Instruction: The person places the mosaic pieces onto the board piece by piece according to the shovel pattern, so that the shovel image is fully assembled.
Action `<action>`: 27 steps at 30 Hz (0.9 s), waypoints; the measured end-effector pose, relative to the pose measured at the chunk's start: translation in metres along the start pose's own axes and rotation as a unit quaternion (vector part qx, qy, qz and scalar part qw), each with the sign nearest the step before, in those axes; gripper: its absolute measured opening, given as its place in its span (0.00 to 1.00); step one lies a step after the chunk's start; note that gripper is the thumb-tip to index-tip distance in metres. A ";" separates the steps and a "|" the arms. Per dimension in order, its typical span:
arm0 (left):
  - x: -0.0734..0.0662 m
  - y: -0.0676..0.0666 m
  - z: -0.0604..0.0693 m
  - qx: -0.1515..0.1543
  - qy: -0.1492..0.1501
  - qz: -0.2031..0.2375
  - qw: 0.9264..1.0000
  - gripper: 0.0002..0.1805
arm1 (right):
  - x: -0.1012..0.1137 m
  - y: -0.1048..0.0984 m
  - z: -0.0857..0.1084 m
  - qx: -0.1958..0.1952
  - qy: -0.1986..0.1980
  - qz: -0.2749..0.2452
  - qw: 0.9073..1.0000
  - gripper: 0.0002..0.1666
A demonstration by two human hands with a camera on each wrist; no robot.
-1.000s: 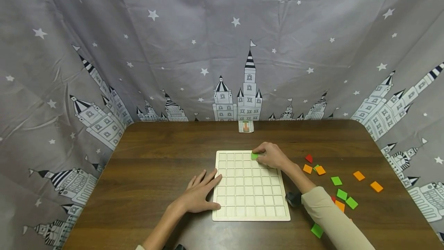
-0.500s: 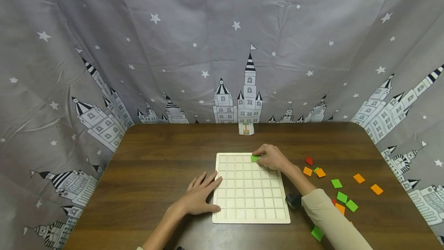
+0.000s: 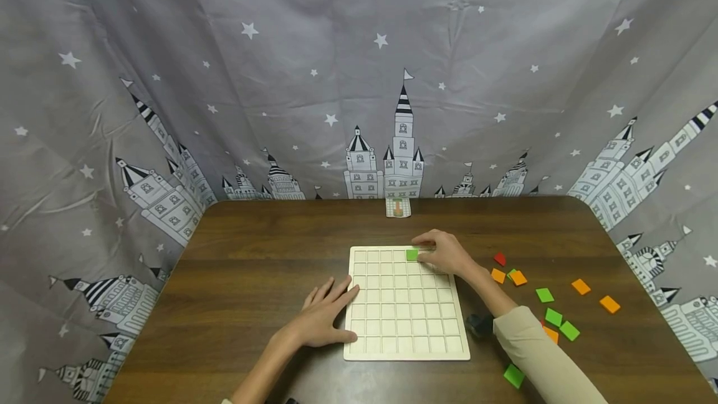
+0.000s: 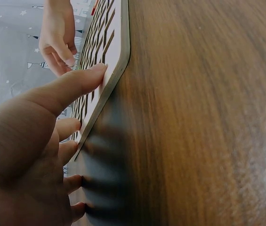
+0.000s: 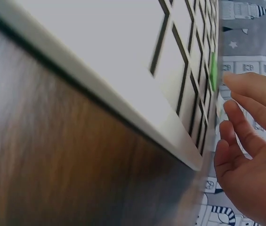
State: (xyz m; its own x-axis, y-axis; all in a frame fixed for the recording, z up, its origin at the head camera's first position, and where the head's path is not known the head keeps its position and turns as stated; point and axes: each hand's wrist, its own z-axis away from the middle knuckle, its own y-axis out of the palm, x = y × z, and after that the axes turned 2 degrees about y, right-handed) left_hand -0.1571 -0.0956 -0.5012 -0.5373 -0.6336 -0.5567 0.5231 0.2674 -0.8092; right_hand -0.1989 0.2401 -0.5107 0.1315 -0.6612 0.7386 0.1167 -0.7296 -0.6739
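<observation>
A cream gridded board lies flat on the brown table. One green square tile sits in a top-row cell of it. My right hand hovers at the tile's right side, thumb and index finger spread; in the right wrist view a small gap shows between the fingertips and the green tile. My left hand has its fingers spread, with thumb and fingertips resting on the board's left edge. In the left wrist view the left thumb presses the board's rim.
Loose tiles lie right of the board: several green, several orange and a red quarter-round piece. The right forearm partly covers some. A small card with a grid picture stands at the table's back edge, before a grey castle-print curtain.
My right fingers have let go of the green tile and drawn slightly up and right; the tile stays in its cell. My left hand has kept its place.
</observation>
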 end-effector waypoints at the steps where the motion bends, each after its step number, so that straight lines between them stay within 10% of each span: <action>1: 0.000 0.000 0.000 0.000 0.000 0.001 1.000 0.49 | 0.000 -0.003 0.001 -0.003 -0.001 -0.004 1.000 0.20; 27: 0.000 0.001 -0.001 0.002 -0.006 0.000 1.000 0.49 | -0.049 -0.102 0.124 -0.125 0.053 0.064 0.989 0.22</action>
State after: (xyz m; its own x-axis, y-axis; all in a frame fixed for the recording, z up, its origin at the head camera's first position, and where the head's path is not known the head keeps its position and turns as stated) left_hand -0.1576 -0.0946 -0.5025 -0.5286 -0.6427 -0.5546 0.5253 0.2655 -0.8084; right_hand -0.0955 0.3682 -0.4804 0.0246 -0.7564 0.6537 -0.1436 -0.6498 -0.7465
